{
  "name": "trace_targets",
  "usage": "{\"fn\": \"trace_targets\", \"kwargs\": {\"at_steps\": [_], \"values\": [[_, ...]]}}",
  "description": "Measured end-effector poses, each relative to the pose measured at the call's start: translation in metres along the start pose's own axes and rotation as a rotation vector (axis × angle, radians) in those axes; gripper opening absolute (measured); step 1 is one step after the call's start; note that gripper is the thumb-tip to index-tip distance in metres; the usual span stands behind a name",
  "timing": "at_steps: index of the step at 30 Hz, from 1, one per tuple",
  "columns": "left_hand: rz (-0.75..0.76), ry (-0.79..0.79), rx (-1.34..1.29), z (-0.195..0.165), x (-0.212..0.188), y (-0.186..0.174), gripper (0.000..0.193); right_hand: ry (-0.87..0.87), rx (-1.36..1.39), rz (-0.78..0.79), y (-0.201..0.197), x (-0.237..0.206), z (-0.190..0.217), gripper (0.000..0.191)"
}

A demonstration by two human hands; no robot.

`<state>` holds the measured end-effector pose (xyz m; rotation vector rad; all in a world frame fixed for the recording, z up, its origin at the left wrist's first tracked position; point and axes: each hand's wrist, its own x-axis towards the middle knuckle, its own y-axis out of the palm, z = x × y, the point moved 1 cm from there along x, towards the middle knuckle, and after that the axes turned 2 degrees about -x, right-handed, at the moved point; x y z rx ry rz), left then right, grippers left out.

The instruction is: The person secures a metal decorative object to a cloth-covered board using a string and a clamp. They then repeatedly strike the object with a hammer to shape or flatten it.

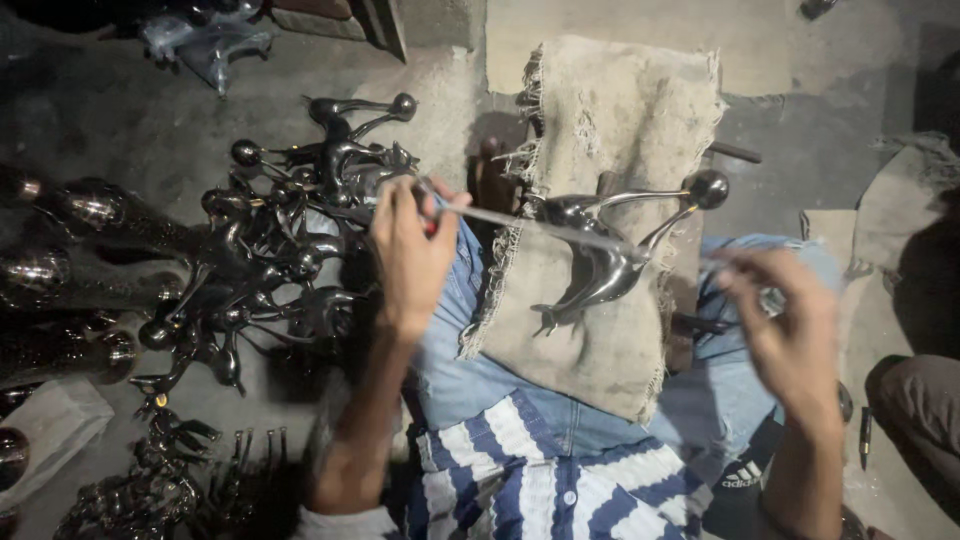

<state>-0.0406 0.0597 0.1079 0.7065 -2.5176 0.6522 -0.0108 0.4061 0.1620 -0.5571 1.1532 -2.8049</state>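
partly blurred: rt hand point(790, 325) & left hand point(410, 250) grip thin file point(540, 226).

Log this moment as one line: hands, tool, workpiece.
left hand: grips file end | right hand: grips other end | long file: across metal figure | figure on burlap cloth over lap

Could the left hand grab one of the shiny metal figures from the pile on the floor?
Probably yes: the left hand is right beside the pile of metal figures, nothing between, though its fingers grip a long tool.
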Motion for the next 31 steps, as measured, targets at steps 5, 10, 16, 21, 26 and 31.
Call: {"fn": "trace_targets", "kwargs": {"at_steps": [5, 10, 16, 21, 26, 31], "values": [[0.185, 0.141, 0.107, 0.01, 0.019, -0.002, 0.024, 0.21, 0.015, -0.049, -0.001, 0.022, -0.003, 0.027], [0.325, 0.061, 0.051, -0.004, 0.019, 0.004, 0.019, -0.024, -0.293, 0.064, 0.019, 0.034, 0.016, 0.04], [0.383, 0.073, -0.034, -0.022, 0.017, 0.011, 0.016, -0.198, -0.508, 0.169, 0.081, 0.047, 0.031, 0.056], [0.388, 0.161, -0.029, -0.026, 0.015, 0.01, 0.023, 0.087, -0.369, 0.276, 0.079, 0.055, 0.031, 0.055], [0.504, 0.066, 0.006, -0.021, -0.01, 0.007, 0.035, -0.188, -0.143, 0.062, 0.076, 0.037, 0.041, 0.057], [0.395, 0.286, -0.112, -0.009, -0.032, 0.007, 0.041, -0.139, 0.124, 0.028, 0.086, 0.042, 0.025, 0.052]]}}
